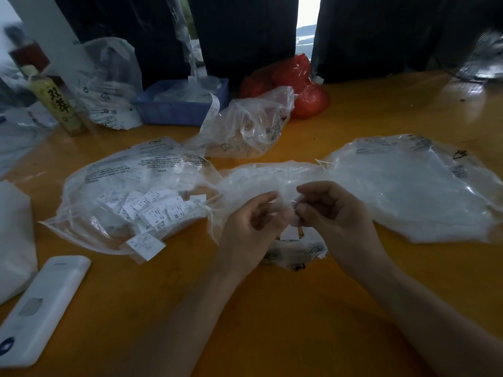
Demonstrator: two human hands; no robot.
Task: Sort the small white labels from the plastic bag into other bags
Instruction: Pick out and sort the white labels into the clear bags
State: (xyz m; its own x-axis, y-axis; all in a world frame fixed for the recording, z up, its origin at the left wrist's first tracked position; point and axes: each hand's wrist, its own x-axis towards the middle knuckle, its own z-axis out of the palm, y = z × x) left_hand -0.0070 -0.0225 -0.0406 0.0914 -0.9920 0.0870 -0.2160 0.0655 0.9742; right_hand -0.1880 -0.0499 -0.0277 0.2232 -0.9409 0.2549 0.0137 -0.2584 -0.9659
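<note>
Bare counter [272,322] lies open at six o'clock under my forearms. At nine, a bag of labels [130,202] blocks the way; at eight sits a white device [40,308]. A clear bag [413,191] fills three o'clock. At twelve, a crumpled bag [250,126], blue tray [179,104] and red bags [296,85] crowd the back.

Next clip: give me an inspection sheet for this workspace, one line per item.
Surface: orange table, glossy.
Job's things: clear bag of white labels at left; flatter clear bag at right; central bag between the hands; another crumpled bag behind.
Clutter: white remote, bottle, blue tray, red bags.
Hands: left hand and right hand both pinch a small label or bag film; blur hides which.
Cables: nothing seen.
Surroundings: dark curtains behind the table.
</note>
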